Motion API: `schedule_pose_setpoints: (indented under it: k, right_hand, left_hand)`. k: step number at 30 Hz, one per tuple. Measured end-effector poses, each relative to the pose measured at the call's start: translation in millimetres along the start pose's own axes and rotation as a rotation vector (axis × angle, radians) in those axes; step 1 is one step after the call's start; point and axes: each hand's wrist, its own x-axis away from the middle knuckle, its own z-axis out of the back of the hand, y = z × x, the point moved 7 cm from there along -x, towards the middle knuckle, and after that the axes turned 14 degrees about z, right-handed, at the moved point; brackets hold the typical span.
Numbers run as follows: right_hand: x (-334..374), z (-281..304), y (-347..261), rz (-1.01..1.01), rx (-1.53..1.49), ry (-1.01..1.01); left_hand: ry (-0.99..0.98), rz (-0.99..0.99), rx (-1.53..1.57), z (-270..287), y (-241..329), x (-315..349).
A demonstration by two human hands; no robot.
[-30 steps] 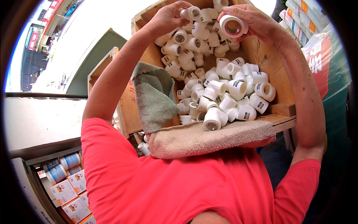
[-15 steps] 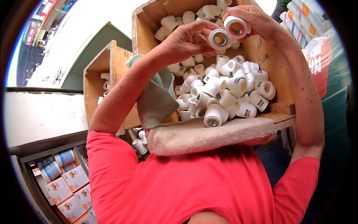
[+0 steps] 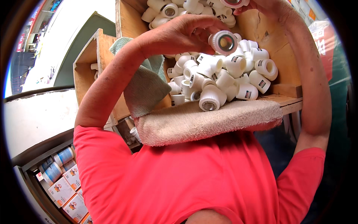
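Observation:
My left hand (image 3: 182,34) grips a white plastic pipe fitting (image 3: 226,43) with a round metal-lined opening, holding it over the pile. Near the top edge, my right hand (image 3: 265,8) holds another white pipe fitting (image 3: 235,2) with a reddish ring inside its mouth; the picture's edge cuts off part of it. Below both hands lies a heap of white pipe fittings (image 3: 235,67), elbows and straight pieces, in a wooden bin (image 3: 257,28). One elbow fitting (image 3: 212,98) with a metal insert rests at the heap's near edge.
A folded beige towel (image 3: 209,121) covers the bin's front edge, and a grey-green cloth (image 3: 145,87) hangs over its left wall. Another wooden bin (image 3: 106,48) stands at the left. Cartons (image 3: 61,190) and rolls (image 3: 52,173) fill a lower-left shelf; wrapped plastic (image 3: 322,41) is at right.
The two held fittings, close together before, are now apart. My right hand has moved up toward the top edge with its fitting. The whole view has shifted, with the bin sitting higher.

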Motion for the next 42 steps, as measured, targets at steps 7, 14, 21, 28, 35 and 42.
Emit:
schedule_pose_setpoints:
  k: [7,14,21,28,35,42]
  right_hand:
    - [4.5,1.1,-4.2,-0.001,0.033,-0.014]
    - [1.6,0.1,-3.0,0.027,0.018,-0.045]
    - [1.7,-6.2,-6.3,-0.012,0.023,-0.006]
    - [-1.4,0.4,1.8,0.02,-0.012,-0.031]
    - [4.3,-4.5,0.2,-0.004,-0.118,-0.067]
    - [0.8,0.7,3.4,0.036,-0.081,-0.122]
  left_hand:
    - [-0.151,0.018,-0.194,-45.8,10.2,4.2]
    - [-0.139,-0.01,-0.263,-42.0,8.8,2.9]
    - [-0.064,0.002,-0.3,-34.9,1.0,1.6]
    - [-0.047,-0.016,-0.325,-34.0,0.9,-0.1]
    - [0.124,-0.009,-0.361,1.1,-1.0,-0.4]
    - [0.467,0.226,-0.326,115.1,-15.9,13.5]
